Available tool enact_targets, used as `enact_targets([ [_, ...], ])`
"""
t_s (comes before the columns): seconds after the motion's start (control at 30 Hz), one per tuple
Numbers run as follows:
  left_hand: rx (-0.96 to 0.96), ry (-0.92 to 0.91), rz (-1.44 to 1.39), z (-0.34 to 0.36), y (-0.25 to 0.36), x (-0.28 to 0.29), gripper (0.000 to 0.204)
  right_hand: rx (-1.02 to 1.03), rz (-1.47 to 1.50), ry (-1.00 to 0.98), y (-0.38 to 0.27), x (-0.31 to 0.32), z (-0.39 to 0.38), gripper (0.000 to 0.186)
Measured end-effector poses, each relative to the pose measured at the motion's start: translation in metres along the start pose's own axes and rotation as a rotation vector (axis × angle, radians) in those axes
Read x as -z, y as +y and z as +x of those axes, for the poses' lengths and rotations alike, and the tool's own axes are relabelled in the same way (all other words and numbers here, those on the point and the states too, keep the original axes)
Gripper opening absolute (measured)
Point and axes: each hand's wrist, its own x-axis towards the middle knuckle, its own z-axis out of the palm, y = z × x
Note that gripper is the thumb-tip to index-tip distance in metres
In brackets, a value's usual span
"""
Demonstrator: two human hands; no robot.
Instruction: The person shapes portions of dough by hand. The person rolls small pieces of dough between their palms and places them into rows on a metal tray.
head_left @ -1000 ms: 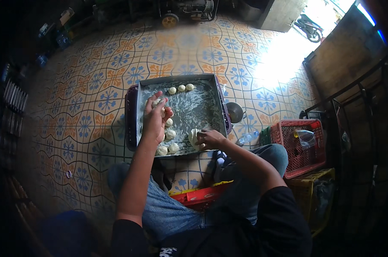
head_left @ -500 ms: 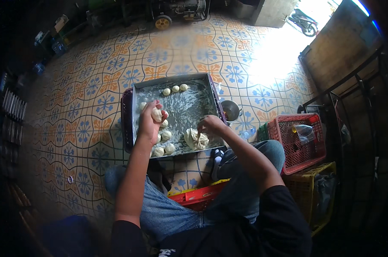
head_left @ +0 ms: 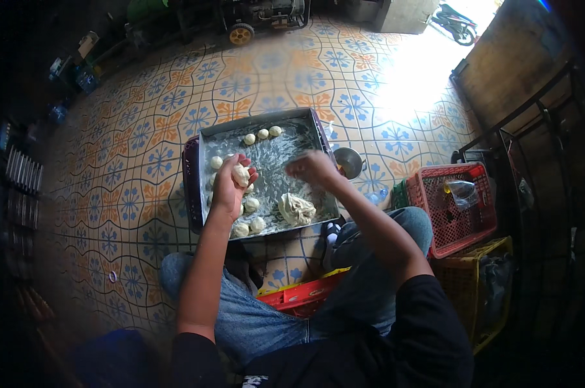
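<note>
A floured metal tray [head_left: 276,173] rests on a purple crate [head_left: 192,174] between my knees. Above its left side, my left hand [head_left: 225,194] is palm up with its fingers curled round a piece of dough [head_left: 241,174]. My right hand [head_left: 313,169] hovers over the tray's right side, its fingers smeared by motion. Below it, apart from the hand, sits a large soft lump of dough [head_left: 297,209]. Three dough balls [head_left: 263,134] line up near the far edge. Several more dough balls [head_left: 257,224] lie along the left and near side, partly hidden by my left hand.
Right of the tray stands a metal pot [head_left: 349,163]. Farther right are a red plastic crate [head_left: 451,236] holding a clear bag and a yellow crate [head_left: 483,297]. A red crate [head_left: 302,299] shows between my legs. A wheeled machine [head_left: 266,14] stands at the back.
My right hand has lifted off the large dough lump and moved up, away from me. The left hand keeps its dough piece and has barely shifted.
</note>
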Motion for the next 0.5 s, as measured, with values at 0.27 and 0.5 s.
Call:
enact_targets([
  [0.27,0.200,-0.109,-0.026,-0.007,-0.009,-0.025,0.050,-0.014,0.355,0.376,-0.089,0.067,0.000,0.039],
  [0.5,0.329,-0.180,-0.119,-0.011,-0.026,-0.027,0.038,0.360,-0.071,0.204,-0.094,0.017,-0.014,0.040],
])
